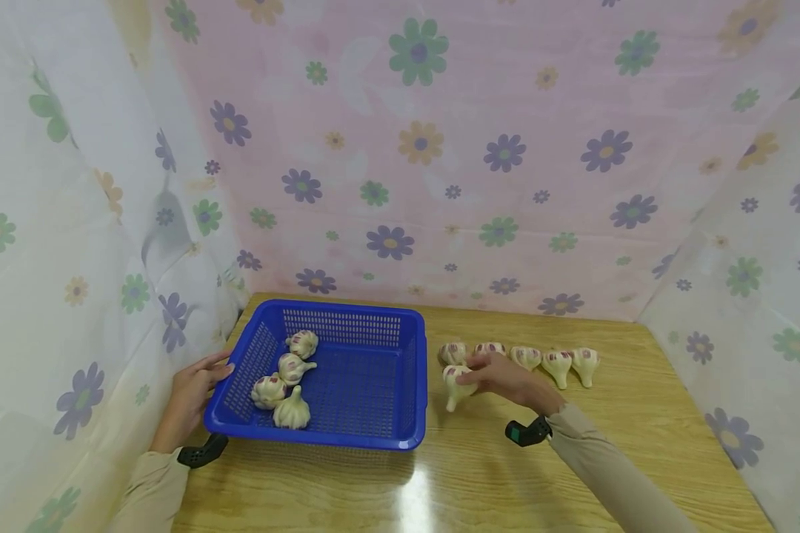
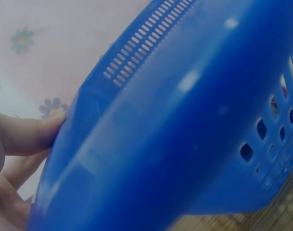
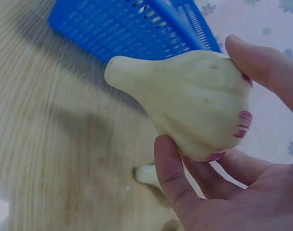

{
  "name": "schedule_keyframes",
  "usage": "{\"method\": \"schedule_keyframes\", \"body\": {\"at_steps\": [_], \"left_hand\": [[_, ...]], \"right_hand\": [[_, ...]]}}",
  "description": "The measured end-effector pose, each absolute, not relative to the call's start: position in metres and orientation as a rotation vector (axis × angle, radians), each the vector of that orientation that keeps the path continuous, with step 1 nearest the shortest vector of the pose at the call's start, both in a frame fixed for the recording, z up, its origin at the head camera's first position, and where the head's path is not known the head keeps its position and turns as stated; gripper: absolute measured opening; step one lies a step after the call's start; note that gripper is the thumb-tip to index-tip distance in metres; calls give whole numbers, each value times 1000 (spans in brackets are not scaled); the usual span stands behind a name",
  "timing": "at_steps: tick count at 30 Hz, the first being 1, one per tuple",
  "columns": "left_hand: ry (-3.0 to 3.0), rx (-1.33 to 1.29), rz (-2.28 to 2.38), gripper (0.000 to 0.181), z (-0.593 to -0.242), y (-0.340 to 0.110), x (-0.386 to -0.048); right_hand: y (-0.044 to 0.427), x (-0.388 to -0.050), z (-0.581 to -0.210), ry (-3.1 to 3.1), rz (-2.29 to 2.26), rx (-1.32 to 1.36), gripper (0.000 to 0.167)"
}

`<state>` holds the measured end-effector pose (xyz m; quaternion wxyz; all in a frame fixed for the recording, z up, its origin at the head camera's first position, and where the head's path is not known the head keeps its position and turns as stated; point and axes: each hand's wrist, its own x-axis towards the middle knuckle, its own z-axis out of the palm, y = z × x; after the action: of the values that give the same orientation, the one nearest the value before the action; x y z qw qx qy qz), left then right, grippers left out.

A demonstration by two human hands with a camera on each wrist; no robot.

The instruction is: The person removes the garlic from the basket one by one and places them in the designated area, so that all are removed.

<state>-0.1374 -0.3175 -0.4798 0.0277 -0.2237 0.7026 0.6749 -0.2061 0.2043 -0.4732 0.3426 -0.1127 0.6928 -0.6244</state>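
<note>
My right hand [image 1: 510,381] holds a garlic bulb [image 3: 194,103] between thumb and fingers, its pale stem pointing away from the palm. In the head view this bulb is in front of the left end of a row of garlic bulbs [image 1: 558,361], just right of the blue plastic basket [image 1: 320,442]. My left hand [image 1: 190,396] grips the basket's left rim, with the thumb against the edge in the left wrist view; part of those fingers is hidden. Several garlic bulbs [image 1: 292,409] lie grouped in the basket's left half.
A wooden table [image 1: 493,481] carries the basket and the row of bulbs. Flower-printed sheets [image 1: 387,185] stand behind it and on both sides. The left sheet comes close to my left arm.
</note>
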Motion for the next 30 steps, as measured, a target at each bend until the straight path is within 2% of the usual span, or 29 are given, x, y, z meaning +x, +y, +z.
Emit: {"method": "schedule_keyframes", "body": {"at_steps": [5,8,12,13,14,17,19,21,27,28,30], "left_hand": [[2169,-703,2089,58,-480,-319,-138],[2164,-699,2100,57,-479,-321,-137],[2154,-658,2114,57,-477,-319,-134],[2150,-651,2116,57,-477,-319,-134],[2150,-646,2117,57,-477,-319,-135],[2162,-658,2113,56,-477,-318,-135],[2182,-666,2097,56,-478,-317,-136],[2189,-664,2090,56,-479,-316,-135],[2183,-650,2096,56,-478,-317,-135],[2187,-650,2094,56,-479,-317,-135],[2190,-651,2093,55,-479,-317,-134]], "right_hand": [[205,-207,-489,1817,-1597,-260,36],[206,-207,-498,1856,-1570,-249,22],[209,-206,-507,1909,-1529,-193,43],[209,-205,-508,1927,-1512,-185,53],[209,-205,-508,1940,-1495,-184,52],[209,-205,-511,1980,-1446,-211,31],[209,-204,-511,2005,-1435,-218,29],[209,-203,-513,2014,-1434,-226,39],[207,-203,-515,2082,-1402,-191,27],[207,-203,-515,2096,-1393,-177,29],[205,-202,-515,2118,-1386,-139,45]]}}
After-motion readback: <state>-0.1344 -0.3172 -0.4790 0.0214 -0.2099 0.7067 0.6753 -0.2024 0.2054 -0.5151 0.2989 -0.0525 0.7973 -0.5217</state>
